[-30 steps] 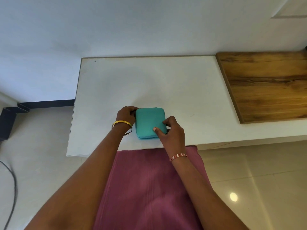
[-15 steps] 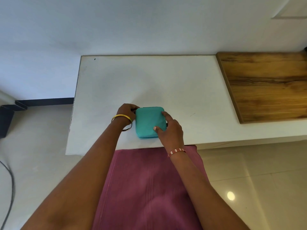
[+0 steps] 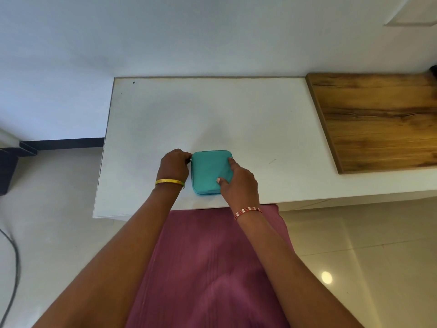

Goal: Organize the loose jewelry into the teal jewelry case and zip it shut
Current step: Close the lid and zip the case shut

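The teal jewelry case lies closed and flat on the white table, near its front edge. My left hand is at the case's far left corner, fingers curled and pinching a small dark piece there, seemingly the zipper pull. My right hand holds the case's right side: the thumb presses on the lid and the index finger reaches to the far right corner. No loose jewelry shows on the table.
A wooden board covers the table's right end. The wall runs along the table's far edge. A purple cloth covers my lap below the front edge. A dark cable lies on the floor to the left.
My right hand has slid up the case's right side, its index finger now at the far right corner. My left hand stays at the far left corner.
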`<state>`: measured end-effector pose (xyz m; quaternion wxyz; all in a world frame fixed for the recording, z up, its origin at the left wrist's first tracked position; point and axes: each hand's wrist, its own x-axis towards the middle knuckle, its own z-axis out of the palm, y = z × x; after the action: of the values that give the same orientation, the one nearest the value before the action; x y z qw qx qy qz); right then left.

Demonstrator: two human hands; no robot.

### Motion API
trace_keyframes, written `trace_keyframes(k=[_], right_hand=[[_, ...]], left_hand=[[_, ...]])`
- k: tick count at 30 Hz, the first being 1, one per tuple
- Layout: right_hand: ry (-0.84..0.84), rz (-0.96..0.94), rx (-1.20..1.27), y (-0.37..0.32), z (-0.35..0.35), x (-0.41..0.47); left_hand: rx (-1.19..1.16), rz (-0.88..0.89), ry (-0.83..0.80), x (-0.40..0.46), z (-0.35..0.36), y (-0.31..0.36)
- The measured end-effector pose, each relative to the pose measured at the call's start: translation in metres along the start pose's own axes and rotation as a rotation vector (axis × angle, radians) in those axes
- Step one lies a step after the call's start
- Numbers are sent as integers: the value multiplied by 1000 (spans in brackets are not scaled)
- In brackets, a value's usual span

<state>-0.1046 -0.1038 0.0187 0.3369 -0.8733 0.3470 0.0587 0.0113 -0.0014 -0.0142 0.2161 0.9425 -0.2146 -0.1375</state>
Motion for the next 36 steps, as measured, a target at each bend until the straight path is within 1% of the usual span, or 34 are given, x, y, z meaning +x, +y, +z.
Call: trace_keyframes(k=[5, 9, 17, 22, 23, 25, 27, 28, 30, 31, 32, 33, 36], right_hand=[[-16, 14, -21, -4, -1, 0], [-23, 15, -13, -6, -2, -1], [-26, 0, -24, -10, -8, -5], [-31, -13, -22, -9, -9, -5], [-35, -20, -17, -8, -9, -5], [-34, -31, 25, -2, -9, -4], [-12, 8, 167, 7, -9, -3], [19, 47, 250, 12, -9, -4], [134, 139, 385, 20, -9, -12], [200, 177, 433, 23, -7, -18], [231, 207, 466, 24, -3, -23], [214, 221, 471, 25, 1, -28], [42, 168, 358, 20, 20, -34]], left_hand=[[101, 10, -32, -10, -3, -6], [163, 40, -104, -35, 2, -7], [123, -7, -216, -75, 11, -4], [-21, -98, -197, -88, 20, 21], [-110, -134, -189, -90, 23, 24], [-399, -253, -174, -93, 31, 27], [-617, -354, -161, -94, 36, 25], [-652, -371, -164, -93, 37, 23], [-688, -378, -177, -92, 38, 20], [-705, -377, -183, -92, 37, 19], [-711, -376, -191, -92, 37, 20], [-709, -375, -197, -92, 37, 20], [-598, -339, -175, -95, 34, 24]])
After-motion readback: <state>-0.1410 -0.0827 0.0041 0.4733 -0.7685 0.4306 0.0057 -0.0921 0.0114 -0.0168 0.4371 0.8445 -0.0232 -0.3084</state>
